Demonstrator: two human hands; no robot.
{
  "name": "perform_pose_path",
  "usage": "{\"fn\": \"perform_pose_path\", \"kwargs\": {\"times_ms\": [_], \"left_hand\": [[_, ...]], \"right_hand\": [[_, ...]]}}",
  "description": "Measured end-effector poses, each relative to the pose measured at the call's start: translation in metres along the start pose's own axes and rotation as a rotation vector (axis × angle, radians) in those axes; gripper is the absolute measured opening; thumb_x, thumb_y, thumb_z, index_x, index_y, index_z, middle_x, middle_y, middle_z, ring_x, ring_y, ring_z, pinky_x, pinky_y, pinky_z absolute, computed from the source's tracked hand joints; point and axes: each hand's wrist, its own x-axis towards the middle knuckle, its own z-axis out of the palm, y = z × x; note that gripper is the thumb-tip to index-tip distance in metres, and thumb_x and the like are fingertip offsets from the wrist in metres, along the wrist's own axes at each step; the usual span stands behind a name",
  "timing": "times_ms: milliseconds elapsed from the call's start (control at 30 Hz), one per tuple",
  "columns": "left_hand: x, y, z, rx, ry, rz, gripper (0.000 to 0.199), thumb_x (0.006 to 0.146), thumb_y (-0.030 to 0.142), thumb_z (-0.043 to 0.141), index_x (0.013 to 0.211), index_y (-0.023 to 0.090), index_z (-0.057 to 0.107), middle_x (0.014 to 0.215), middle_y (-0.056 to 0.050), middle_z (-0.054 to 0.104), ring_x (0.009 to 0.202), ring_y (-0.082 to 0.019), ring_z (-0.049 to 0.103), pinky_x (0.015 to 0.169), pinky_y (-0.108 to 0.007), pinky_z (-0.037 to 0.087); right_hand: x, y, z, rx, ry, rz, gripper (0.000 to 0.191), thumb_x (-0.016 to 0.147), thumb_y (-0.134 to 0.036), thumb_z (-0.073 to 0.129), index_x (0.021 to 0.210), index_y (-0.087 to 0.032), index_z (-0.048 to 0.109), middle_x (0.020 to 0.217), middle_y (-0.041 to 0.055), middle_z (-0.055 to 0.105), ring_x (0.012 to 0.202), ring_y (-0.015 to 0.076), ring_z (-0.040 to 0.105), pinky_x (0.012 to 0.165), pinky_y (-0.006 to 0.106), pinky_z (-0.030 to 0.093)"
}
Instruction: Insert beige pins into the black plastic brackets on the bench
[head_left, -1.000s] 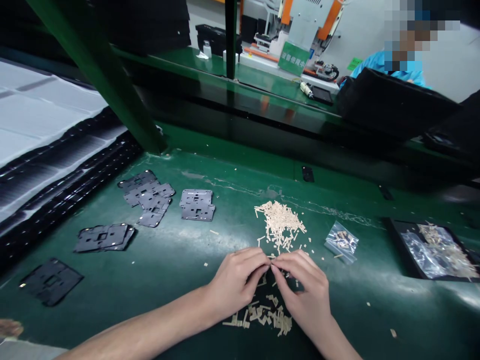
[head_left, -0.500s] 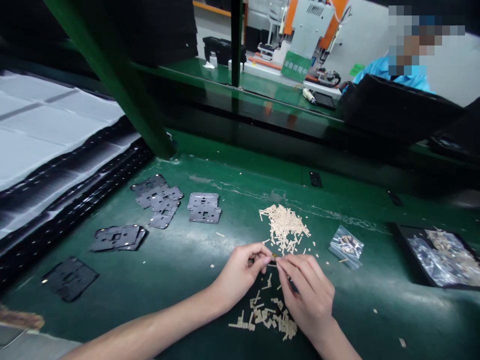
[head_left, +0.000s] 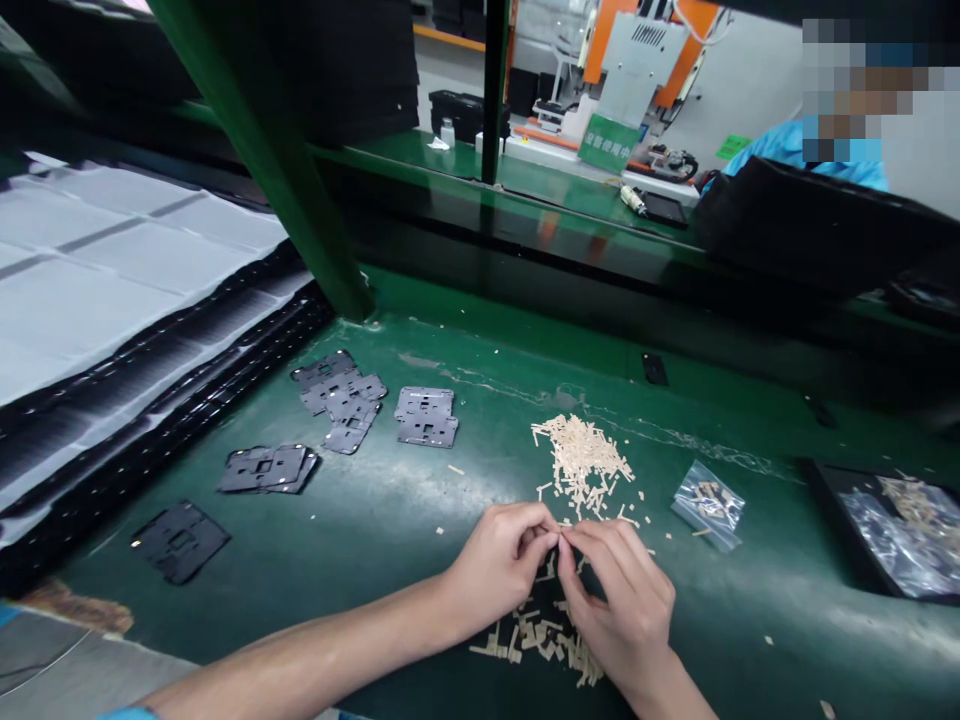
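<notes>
My left hand (head_left: 506, 555) and my right hand (head_left: 626, 590) meet fingertip to fingertip above the green bench. Both are closed in a pinch. A tiny pale bit shows at the fingertips, mostly hidden, too small to name. Just beyond the fingers lies a heap of small beige strips (head_left: 589, 455). Below and partly behind my right hand is a looser pile of beige L-shaped pieces (head_left: 536, 635).
Dark flat plates with cut-outs (head_left: 426, 416) lie at left, some in a stack (head_left: 270, 468). To the right are a clear zip bag (head_left: 709, 503) and a black tray (head_left: 844, 535) with plastic bags. A green post (head_left: 300, 190) slants at left. A person sits across the bench.
The view has shifted, so the bench things sit farther right in the picture. My fingertips have drawn closer together, and the small piece between them is now mostly covered.
</notes>
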Motion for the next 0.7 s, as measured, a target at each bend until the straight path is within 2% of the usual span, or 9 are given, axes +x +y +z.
{"fn": "perform_pose_path", "kwargs": {"times_ms": [100, 233, 333, 400, 467, 533, 700], "left_hand": [[0.002, 0.003, -0.001, -0.118, -0.059, -0.094, 0.015, 0.081, 0.018, 0.047, 0.069, 0.013, 0.055, 0.054, 0.004, 0.045, 0.049, -0.009, 0.040, 0.048, -0.020, 0.031], [0.004, 0.005, -0.002, -0.256, -0.110, -0.152, 0.017, 0.081, 0.024, 0.050, 0.068, 0.013, 0.053, 0.056, 0.003, 0.045, 0.053, -0.009, 0.042, 0.052, -0.021, 0.033], [0.007, 0.003, -0.006, -0.381, -0.162, -0.196, 0.018, 0.081, 0.029, 0.051, 0.072, 0.013, 0.051, 0.054, 0.004, 0.046, 0.048, -0.007, 0.038, 0.047, -0.019, 0.029], [0.009, 0.001, -0.009, -0.491, -0.231, -0.229, 0.020, 0.082, 0.032, 0.051, 0.075, 0.013, 0.050, 0.054, 0.004, 0.047, 0.043, -0.006, 0.033, 0.043, -0.018, 0.023], [0.012, -0.002, -0.012, -0.614, -0.324, -0.266, 0.022, 0.083, 0.035, 0.048, 0.075, 0.014, 0.047, 0.053, 0.004, 0.047, 0.041, -0.005, 0.030, 0.039, -0.018, 0.018], [0.013, -0.005, -0.015, -0.708, -0.409, -0.308, 0.023, 0.084, 0.035, 0.046, 0.073, 0.015, 0.043, 0.052, 0.004, 0.045, 0.040, -0.005, 0.028, 0.038, -0.019, 0.013], [0.014, -0.007, -0.016, -0.775, -0.541, -0.363, 0.022, 0.083, 0.034, 0.045, 0.073, 0.016, 0.040, 0.053, 0.004, 0.041, 0.041, -0.005, 0.026, 0.039, -0.020, 0.009]], "right_hand": [[0.002, -0.001, -0.001, 0.057, 0.009, 0.010, 0.019, 0.074, -0.003, 0.057, 0.086, -0.017, 0.059, 0.076, 0.0053, 0.064, 0.071, 0.0167, 0.058, 0.065, 0.031, 0.049], [0.004, 0.000, -0.004, 0.112, 0.015, 0.039, 0.018, 0.073, -0.002, 0.057, 0.084, -0.017, 0.059, 0.073, 0.0049, 0.063, 0.068, 0.0165, 0.058, 0.062, 0.031, 0.049], [0.008, 0.010, -0.010, 0.092, 0.046, 0.096, 0.017, 0.074, -0.003, 0.058, 0.082, -0.017, 0.060, 0.072, 0.0041, 0.063, 0.066, 0.0160, 0.057, 0.061, 0.030, 0.048], [0.011, 0.019, -0.015, 0.033, 0.057, 0.141, 0.017, 0.075, -0.004, 0.055, 0.084, -0.018, 0.062, 0.076, 0.0049, 0.064, 0.071, 0.0171, 0.059, 0.066, 0.032, 0.048], [0.014, 0.027, -0.019, -0.002, 0.030, 0.160, 0.020, 0.077, -0.005, 0.052, 0.088, -0.018, 0.062, 0.086, 0.0066, 0.065, 0.080, 0.0195, 0.059, 0.072, 0.035, 0.048], [0.016, 0.030, -0.022, 0.057, -0.037, 0.145, 0.021, 0.078, -0.006, 0.052, 0.090, -0.019, 0.063, 0.090, 0.0071, 0.065, 0.085, 0.0205, 0.058, 0.073, 0.036, 0.048], [0.015, 0.015, -0.023, 0.308, -0.150, 0.010, 0.022, 0.074, -0.003, 0.058, 0.089, -0.019, 0.060, 0.079, 0.0043, 0.063, 0.073, 0.0174, 0.057, 0.063, 0.033, 0.048]]}}
